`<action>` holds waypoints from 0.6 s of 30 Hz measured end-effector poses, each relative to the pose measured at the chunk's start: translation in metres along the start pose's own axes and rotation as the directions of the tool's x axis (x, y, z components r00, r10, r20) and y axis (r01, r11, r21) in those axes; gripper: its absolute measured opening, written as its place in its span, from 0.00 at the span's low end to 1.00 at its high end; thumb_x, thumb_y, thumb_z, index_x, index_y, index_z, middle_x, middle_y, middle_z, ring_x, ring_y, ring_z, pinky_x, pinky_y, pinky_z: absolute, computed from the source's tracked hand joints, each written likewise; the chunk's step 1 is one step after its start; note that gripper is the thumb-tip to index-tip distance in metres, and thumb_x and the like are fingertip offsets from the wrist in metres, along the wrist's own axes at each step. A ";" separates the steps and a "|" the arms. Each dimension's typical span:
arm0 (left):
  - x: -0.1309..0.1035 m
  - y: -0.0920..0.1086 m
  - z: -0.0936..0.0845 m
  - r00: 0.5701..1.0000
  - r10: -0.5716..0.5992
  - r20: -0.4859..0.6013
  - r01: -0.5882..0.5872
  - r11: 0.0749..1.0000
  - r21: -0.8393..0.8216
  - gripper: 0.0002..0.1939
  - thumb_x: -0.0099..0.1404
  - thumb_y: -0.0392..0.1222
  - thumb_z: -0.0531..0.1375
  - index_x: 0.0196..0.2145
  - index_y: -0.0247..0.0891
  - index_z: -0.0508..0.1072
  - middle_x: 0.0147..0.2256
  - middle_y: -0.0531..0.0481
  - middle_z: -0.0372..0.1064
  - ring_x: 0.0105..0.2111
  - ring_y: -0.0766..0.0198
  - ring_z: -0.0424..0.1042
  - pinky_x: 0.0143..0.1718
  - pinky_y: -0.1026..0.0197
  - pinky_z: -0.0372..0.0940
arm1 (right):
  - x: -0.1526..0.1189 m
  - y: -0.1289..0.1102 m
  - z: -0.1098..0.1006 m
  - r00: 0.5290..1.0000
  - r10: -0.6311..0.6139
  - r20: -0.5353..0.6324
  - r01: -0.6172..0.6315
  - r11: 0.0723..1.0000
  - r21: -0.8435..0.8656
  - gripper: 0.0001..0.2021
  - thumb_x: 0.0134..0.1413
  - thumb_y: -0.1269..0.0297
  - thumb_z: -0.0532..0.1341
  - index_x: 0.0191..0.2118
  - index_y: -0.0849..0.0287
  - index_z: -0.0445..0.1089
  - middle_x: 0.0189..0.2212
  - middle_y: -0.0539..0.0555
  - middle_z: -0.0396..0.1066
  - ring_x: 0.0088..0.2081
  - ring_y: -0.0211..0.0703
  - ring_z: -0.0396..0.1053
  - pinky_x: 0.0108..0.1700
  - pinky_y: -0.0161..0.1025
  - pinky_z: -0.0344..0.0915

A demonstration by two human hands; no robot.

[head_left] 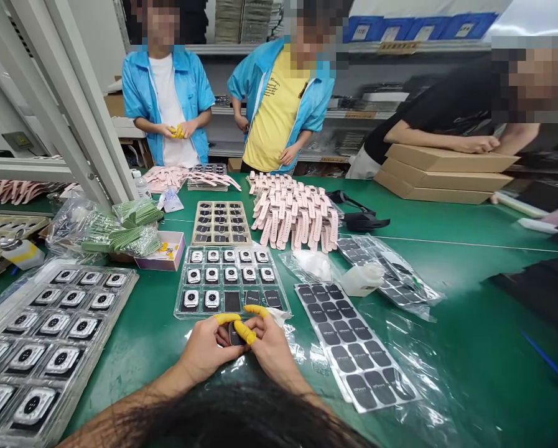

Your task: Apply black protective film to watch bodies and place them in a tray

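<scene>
Small dark watch body (236,336), pinched between both hands just above the green surface (446,298), directly below the near edge of a clear tray (232,283). Lettering on it too small to read. Left hand (208,351): grip clenched on the watch body, yellow finger cot on the forefinger, forearm entering from lower left. Right hand (272,345): grip likewise grasping the watch body, yellow cots on thumb and forefinger, wrist bent inward. Beyond the grip, clear tray of watch bodies, silver backs up, a few dark faces in the nearest row. Right of the grip, sheet of dark screen films (353,351), white print illegible. Left of the grip, larger tray (45,342) of watch bodies under plastic. Farther beyond, pink straps (297,214) in a heap, green straps (129,230) in bags. Across the surface, two people in blue jackets; a third leaning on flat cardboard boxes (446,171).
</scene>
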State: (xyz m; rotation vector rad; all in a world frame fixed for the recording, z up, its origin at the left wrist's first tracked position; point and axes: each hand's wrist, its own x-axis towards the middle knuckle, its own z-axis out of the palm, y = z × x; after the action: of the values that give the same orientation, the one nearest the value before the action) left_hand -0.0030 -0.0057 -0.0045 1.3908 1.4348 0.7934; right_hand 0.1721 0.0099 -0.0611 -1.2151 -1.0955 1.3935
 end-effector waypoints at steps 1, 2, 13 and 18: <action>0.000 0.001 0.000 1.000 -0.006 0.002 0.006 1.000 0.009 0.32 0.47 0.48 0.74 0.51 0.39 0.85 0.26 0.52 0.78 0.30 0.54 0.79 0.36 0.54 0.75 | 0.000 0.000 0.000 1.000 0.028 0.007 -0.028 0.999 0.020 0.25 0.49 0.48 0.76 0.51 0.48 0.74 0.29 0.45 0.77 0.27 0.46 0.77 0.29 0.40 0.74; 0.000 0.001 -0.001 1.000 -0.011 0.003 0.011 1.000 0.016 0.32 0.47 0.49 0.74 0.51 0.40 0.85 0.26 0.52 0.78 0.30 0.53 0.79 0.36 0.54 0.75 | 0.000 -0.001 -0.001 0.999 0.045 0.017 -0.045 0.998 0.031 0.24 0.51 0.47 0.74 0.51 0.49 0.74 0.29 0.46 0.77 0.28 0.46 0.77 0.29 0.40 0.74; 0.000 0.003 -0.001 0.999 -0.015 0.034 0.014 0.999 0.029 0.32 0.47 0.51 0.75 0.51 0.39 0.85 0.27 0.51 0.79 0.31 0.54 0.79 0.37 0.55 0.74 | 0.002 -0.004 -0.002 0.998 0.054 0.018 -0.053 0.999 -0.008 0.24 0.50 0.47 0.73 0.50 0.49 0.74 0.27 0.45 0.76 0.27 0.45 0.74 0.29 0.41 0.73; -0.002 0.005 -0.002 0.999 -0.005 0.045 0.005 1.000 0.015 0.30 0.47 0.47 0.73 0.50 0.40 0.85 0.29 0.51 0.81 0.32 0.55 0.80 0.39 0.56 0.75 | 0.000 -0.005 0.000 1.000 0.021 -0.003 -0.021 0.998 -0.051 0.21 0.50 0.50 0.72 0.49 0.50 0.75 0.26 0.45 0.75 0.24 0.45 0.73 0.26 0.40 0.71</action>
State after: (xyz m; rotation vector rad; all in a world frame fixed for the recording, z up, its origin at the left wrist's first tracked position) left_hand -0.0036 -0.0066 0.0009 1.4075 1.4120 0.7448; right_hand 0.1727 0.0108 -0.0563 -1.2683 -1.1259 1.3869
